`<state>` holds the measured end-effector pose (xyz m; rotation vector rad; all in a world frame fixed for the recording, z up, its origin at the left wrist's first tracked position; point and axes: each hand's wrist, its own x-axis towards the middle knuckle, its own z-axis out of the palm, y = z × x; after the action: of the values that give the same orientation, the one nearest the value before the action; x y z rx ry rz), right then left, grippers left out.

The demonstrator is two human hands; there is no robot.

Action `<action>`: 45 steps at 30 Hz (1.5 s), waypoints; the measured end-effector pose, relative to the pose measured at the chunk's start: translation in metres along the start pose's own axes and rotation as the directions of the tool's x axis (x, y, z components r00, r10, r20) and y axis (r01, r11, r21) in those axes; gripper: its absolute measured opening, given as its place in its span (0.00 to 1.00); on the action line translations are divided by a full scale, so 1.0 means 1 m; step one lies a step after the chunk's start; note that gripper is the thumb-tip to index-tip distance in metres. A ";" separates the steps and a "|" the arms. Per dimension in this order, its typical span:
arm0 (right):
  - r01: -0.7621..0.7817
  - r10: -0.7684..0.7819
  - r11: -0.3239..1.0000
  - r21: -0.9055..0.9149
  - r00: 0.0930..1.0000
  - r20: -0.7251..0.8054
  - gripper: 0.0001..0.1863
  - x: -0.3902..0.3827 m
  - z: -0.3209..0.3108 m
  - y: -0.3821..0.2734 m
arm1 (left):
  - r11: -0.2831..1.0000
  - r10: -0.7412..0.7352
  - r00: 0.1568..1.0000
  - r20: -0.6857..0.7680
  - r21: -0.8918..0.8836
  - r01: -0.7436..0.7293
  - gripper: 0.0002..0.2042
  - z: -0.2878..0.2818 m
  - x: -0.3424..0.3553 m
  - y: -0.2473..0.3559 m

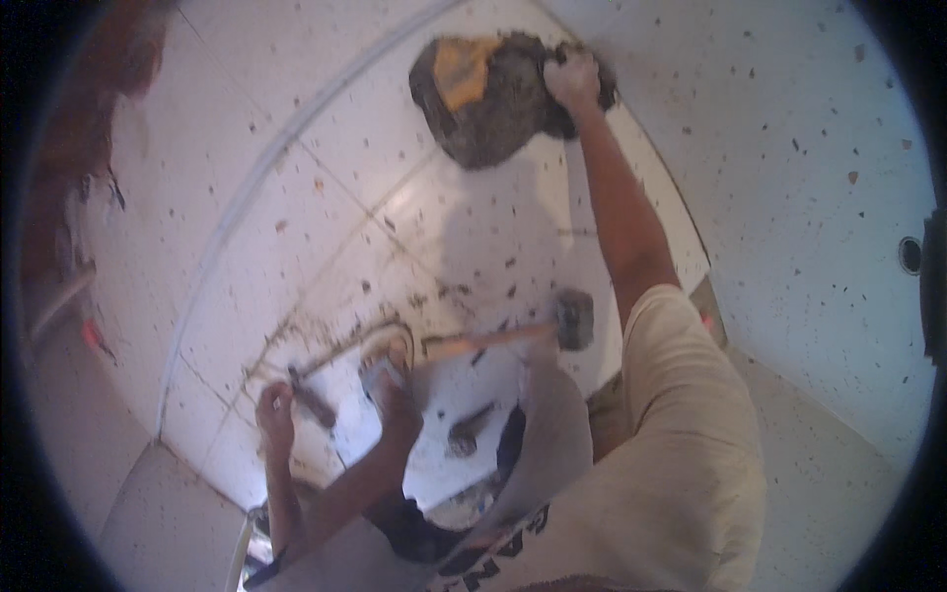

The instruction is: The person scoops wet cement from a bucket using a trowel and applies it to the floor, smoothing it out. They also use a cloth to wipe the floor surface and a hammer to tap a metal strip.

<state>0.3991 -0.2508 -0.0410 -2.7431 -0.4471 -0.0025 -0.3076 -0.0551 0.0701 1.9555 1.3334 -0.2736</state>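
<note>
At the far side of the floor, my right hand (572,81) is closed on the right edge of a dark, lumpy, dirt-caked bag (503,104). An orange-yellow patch (462,71) shows on the bag's left part. My left hand (275,407) is low at the left, fingers curled; whether anything is in them is too blurred to tell. Close beside it lies a hammer-like tool (316,406) with a dark head, its thin handle running toward my sandalled foot (385,365). Right of the foot, a mallet (574,319) with a blocky grey head and wooden handle (493,340) rests on the floor.
Dark crumbs and chips litter the pale tiled floor (395,222) and speckle the white surface (789,197) at the right, which has a round hole (910,255). A dark lump (464,439) lies near my legs. A raised strip (237,212) curves along the left.
</note>
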 end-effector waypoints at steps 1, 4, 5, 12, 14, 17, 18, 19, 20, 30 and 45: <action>0.035 -0.042 0.997 0.075 0.995 0.096 0.25 0.000 -0.003 0.000 | 0.999 0.035 0.999 -0.007 -0.041 -0.036 0.17 0.001 0.002 0.003; 0.145 -0.146 0.956 0.257 0.989 -0.014 0.18 -0.079 -0.082 -0.057 | 0.988 0.001 0.999 0.040 -0.154 0.005 0.18 0.004 0.012 0.028; 0.201 -0.187 0.957 0.209 0.979 -0.086 0.18 -0.090 -0.079 -0.048 | 0.987 0.029 0.999 0.036 -0.161 -0.023 0.18 0.008 0.019 0.026; 0.338 -0.434 0.900 0.276 0.762 0.481 0.14 -0.289 -0.047 -0.001 | 0.958 0.044 0.998 0.041 -0.287 -0.030 0.16 0.024 0.024 0.050; 0.265 -0.324 0.946 0.187 0.776 0.541 0.15 -0.303 -0.071 -0.002 | 0.938 0.063 0.997 0.046 -0.345 -0.043 0.15 0.030 0.022 0.060; 0.231 -0.208 0.972 -0.052 0.938 0.279 0.15 -0.288 -0.075 0.058 | 0.931 0.100 0.993 0.069 -0.358 -0.069 0.13 0.042 0.026 0.064; 0.207 -0.181 0.976 -0.071 0.947 0.265 0.15 -0.285 -0.082 0.073 | 0.935 0.108 0.992 0.070 -0.346 -0.078 0.13 0.046 0.028 0.062; 0.183 -0.156 0.979 -0.089 0.956 0.250 0.15 -0.284 -0.089 0.087 | 0.933 0.131 0.988 0.081 -0.346 -0.096 0.13 0.052 0.028 0.060; 0.160 -0.133 0.981 -0.106 0.964 0.229 0.15 -0.281 -0.094 0.099 | 0.930 0.158 0.984 0.086 -0.348 -0.119 0.13 0.059 0.030 0.058; -0.120 0.096 0.919 0.376 0.992 0.083 0.15 -0.200 -0.104 0.062 | 0.952 0.158 0.986 0.049 -0.273 -0.139 0.14 0.059 0.023 0.081; -0.231 0.226 0.968 0.094 0.972 0.059 0.13 0.119 0.043 -0.046 | 0.959 -0.095 0.982 0.164 -0.250 0.134 0.12 0.033 0.013 0.060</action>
<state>0.4957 -0.1585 -0.0581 -2.6836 -0.1362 0.1413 -0.2419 -0.0788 0.0674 1.6103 1.3144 -0.2813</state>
